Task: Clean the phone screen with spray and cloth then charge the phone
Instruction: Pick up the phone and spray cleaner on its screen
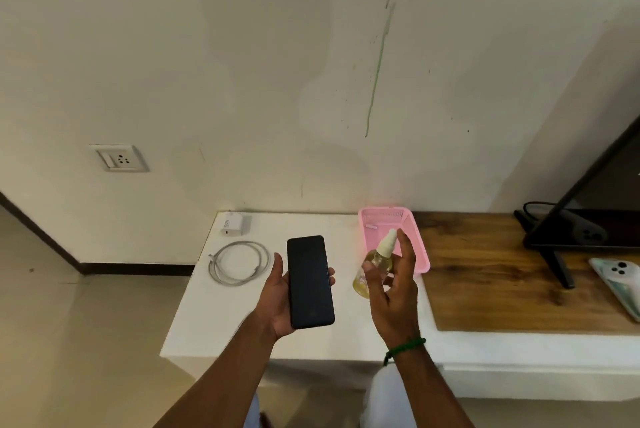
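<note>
left grip (275, 303): palm up, closed round the phone (310, 280); thumb laid along the left edge, fingertips wrapped over the right edge.
phone: held above the white counter (242, 317), screen up and dark, long axis pointing away from the person.
right grip (391, 292): closed round the spray bottle (376, 258); thumb set on the near side of the bottle, index finger raised beside the white nozzle (387, 241). A green band (405, 346) is worn at the wrist.
spray bottle: held tilted just right of the phone, not touching it; yellowish liquid is seen inside. Nozzle direction cannot be told.
basket (384, 210): pink, perforated, set behind the bottle where the white counter meets the wooden top (485, 272).
cable (214, 268): white, coiled, laid on the counter left of the phone.
charger (232, 224): white plug block, placed at the far left corner of the counter, behind the cable, apart from it.
socket (119, 158): mounted on the wall, up and left of the counter.
second phone (616, 284): pale, camera side up, laid on the wooden top at the far right.
screen stand (561, 268): black, stood on the wooden top near the second phone.
</note>
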`<state>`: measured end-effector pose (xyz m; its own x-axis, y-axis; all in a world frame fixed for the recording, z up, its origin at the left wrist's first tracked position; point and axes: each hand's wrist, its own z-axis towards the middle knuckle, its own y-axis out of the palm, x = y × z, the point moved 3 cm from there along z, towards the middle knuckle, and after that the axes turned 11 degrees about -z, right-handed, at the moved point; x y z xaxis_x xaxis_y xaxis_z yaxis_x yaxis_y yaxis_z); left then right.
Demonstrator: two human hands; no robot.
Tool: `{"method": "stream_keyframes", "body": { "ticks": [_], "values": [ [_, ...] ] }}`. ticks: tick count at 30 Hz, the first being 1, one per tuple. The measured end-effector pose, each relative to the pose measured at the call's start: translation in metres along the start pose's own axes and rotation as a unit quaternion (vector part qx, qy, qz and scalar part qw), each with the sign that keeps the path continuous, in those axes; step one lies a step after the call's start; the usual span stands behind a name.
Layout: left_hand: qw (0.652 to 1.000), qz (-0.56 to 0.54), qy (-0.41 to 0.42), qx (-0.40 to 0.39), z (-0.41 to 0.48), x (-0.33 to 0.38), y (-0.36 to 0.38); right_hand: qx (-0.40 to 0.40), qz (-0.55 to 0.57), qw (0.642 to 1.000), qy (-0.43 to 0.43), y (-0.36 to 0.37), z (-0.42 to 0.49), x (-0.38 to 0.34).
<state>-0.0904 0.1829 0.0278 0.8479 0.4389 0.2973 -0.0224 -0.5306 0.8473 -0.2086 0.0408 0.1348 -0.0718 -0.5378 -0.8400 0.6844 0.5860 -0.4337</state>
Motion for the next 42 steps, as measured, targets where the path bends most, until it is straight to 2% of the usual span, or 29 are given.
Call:
{"method": "stream_keyframes", "body": {
  "ticks": [7,11,16,23,35,38,42],
  "values": [
    [1.000,0.008,0.006,-0.025,-0.005,-0.002,0.010,-0.034,0.150,0.988,-0.010,-0.015,0.008,-0.024],
    [1.000,0.013,0.011,-0.022,-0.008,-0.001,0.015,-0.055,0.229,0.971,0.031,-0.022,0.009,-0.032],
    [0.999,0.020,0.012,-0.025,-0.010,-0.004,0.019,-0.072,0.275,0.958,0.042,-0.025,0.006,-0.041],
    [0.999,0.033,0.013,-0.037,-0.010,-0.006,0.023,-0.068,0.208,0.976,0.003,-0.019,0.001,-0.040],
    [0.997,0.021,-0.013,-0.077,-0.016,-0.010,0.037,-0.105,0.071,0.991,-0.035,0.002,-0.004,-0.043],
    [0.997,0.027,-0.012,-0.068,-0.017,-0.010,0.039,-0.094,0.021,0.994,-0.054,0.009,-0.006,-0.047],
    [0.997,0.033,-0.013,-0.063,-0.019,-0.010,0.040,-0.091,0.009,0.995,-0.052,0.019,-0.006,-0.043]
  ]
}}
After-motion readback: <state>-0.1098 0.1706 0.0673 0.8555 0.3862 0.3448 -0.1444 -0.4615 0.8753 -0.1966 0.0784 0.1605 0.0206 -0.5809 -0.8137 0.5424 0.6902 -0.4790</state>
